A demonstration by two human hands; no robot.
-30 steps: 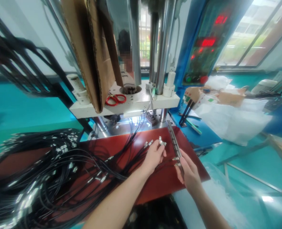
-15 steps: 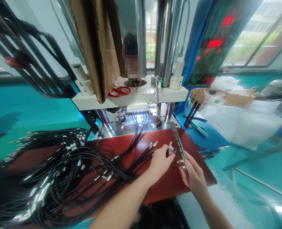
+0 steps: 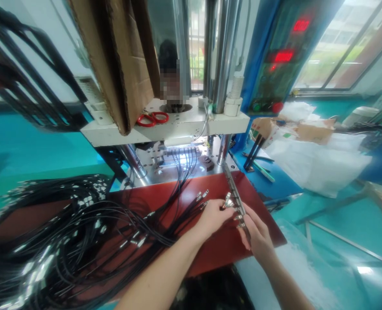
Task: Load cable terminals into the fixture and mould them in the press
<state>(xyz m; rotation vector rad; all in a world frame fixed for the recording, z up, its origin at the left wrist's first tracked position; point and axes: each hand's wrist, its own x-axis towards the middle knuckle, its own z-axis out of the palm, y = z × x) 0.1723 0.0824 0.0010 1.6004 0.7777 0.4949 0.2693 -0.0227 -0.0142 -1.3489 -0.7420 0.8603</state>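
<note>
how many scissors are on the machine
1: red-handled scissors lying flat on the white machine platform, just right of the leaning cardboard. Others could be hidden behind that cardboard.

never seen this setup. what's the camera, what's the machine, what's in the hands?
One head-worn camera, looking down at the person's own bare hands. The left hand pinches silver metal connectors on thin black cables, which sprawl over the dark red mat. The right hand holds a long narrow metal fixture bar, and the connectors meet it. Behind stands a press-like machine with shiny steel columns, a white plate carrying red-handled scissors, and a blue control panel with red digits.
</note>
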